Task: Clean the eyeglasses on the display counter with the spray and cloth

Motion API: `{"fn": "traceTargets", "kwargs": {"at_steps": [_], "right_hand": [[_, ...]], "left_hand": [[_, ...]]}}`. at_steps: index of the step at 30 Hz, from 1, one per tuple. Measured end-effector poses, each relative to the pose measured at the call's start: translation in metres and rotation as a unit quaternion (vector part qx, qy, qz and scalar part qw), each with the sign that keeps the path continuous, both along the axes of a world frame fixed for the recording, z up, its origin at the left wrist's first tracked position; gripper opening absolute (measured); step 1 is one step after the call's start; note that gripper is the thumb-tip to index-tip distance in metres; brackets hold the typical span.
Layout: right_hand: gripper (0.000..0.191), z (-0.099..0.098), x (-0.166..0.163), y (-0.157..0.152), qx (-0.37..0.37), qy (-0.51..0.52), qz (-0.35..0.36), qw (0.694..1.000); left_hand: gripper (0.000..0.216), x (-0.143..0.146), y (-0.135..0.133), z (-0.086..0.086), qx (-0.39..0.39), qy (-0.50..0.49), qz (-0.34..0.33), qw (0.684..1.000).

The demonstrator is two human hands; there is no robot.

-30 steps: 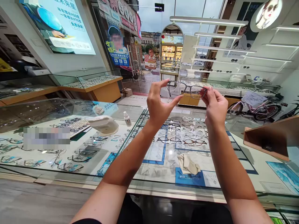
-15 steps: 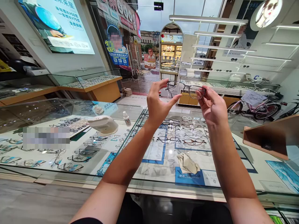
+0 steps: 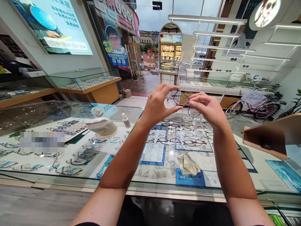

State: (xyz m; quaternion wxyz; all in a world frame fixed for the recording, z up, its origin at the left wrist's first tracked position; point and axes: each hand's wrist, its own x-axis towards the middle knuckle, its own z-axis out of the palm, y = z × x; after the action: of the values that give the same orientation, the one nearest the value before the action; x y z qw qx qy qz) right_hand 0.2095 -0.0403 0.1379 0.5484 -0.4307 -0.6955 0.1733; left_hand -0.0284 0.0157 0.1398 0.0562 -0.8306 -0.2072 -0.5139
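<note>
A pair of dark, thin-rimmed eyeglasses [image 3: 181, 98] is held up tilted above the glass counter. My left hand [image 3: 156, 106] pinches one lens rim between the fingers above and the thumb below. With its fingers closed near the bridge, my right hand [image 3: 208, 108] grips the frame and partly covers it; the other lens shows below those fingers. On the counter beneath lies a crumpled beige cloth [image 3: 188, 164], partly over a blue and white card [image 3: 189, 179]. Rows of eyeglasses [image 3: 168, 141] are laid out in the counter.
A small white bottle [image 3: 126, 121] and a white rounded device [image 3: 102, 126] stand on the counter to the left. At right is a brown stand [image 3: 268, 138]. Beyond the counter are a pink bicycle [image 3: 258, 108], further display cases [image 3: 94, 86] and an arched mirror [image 3: 171, 47].
The eyeglasses have turned and tilted, and dropped slightly. My right hand has moved from the far lens toward the bridge, closer to my left hand, which has shifted slightly down.
</note>
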Motion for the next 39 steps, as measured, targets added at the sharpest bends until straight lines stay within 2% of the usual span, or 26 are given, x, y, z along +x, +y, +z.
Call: {"fn": "traceTargets", "kwargs": {"at_steps": [9, 12, 17, 20, 22, 25, 27, 29, 34, 39], "right_hand": [[0.034, 0.002, 0.005, -0.001, -0.055, -0.005, 0.048, 0.997], [0.039, 0.004, 0.004, -0.003, -0.094, 0.004, 0.092, 0.991], [0.043, 0.006, 0.002, -0.007, -0.134, 0.019, 0.128, 0.983], [0.041, 0.001, 0.001, -0.003, -0.103, 0.040, 0.109, 0.988], [0.040, -0.004, -0.001, 0.003, -0.058, 0.067, 0.071, 0.994], [0.034, -0.011, -0.008, 0.011, 0.052, 0.083, -0.043, 0.994], [0.026, -0.014, -0.015, 0.012, 0.113, 0.064, -0.104, 0.986], [0.021, -0.015, -0.024, 0.011, 0.148, 0.039, -0.126, 0.980], [0.015, -0.018, -0.041, 0.005, 0.200, -0.023, -0.157, 0.967], [0.018, -0.020, -0.047, 0.001, 0.191, -0.086, -0.167, 0.964]], "left_hand": [[0.065, 0.000, 0.011, -0.006, -0.091, -0.018, -0.101, 0.990], [0.065, -0.001, 0.013, -0.008, -0.109, -0.023, -0.142, 0.984], [0.074, 0.000, 0.015, -0.010, -0.123, -0.034, -0.136, 0.983], [0.081, 0.005, 0.017, -0.012, -0.116, -0.088, -0.092, 0.985], [0.072, 0.010, 0.015, -0.013, -0.136, -0.166, -0.069, 0.974], [0.040, 0.018, 0.005, -0.013, -0.240, -0.243, -0.082, 0.936], [0.039, 0.024, -0.003, -0.012, -0.327, -0.216, -0.117, 0.912], [0.040, 0.030, -0.010, -0.013, -0.391, -0.176, -0.159, 0.889], [0.047, 0.039, -0.012, -0.018, -0.437, -0.215, -0.206, 0.849], [0.048, 0.039, -0.006, -0.020, -0.444, -0.238, -0.194, 0.841]]}}
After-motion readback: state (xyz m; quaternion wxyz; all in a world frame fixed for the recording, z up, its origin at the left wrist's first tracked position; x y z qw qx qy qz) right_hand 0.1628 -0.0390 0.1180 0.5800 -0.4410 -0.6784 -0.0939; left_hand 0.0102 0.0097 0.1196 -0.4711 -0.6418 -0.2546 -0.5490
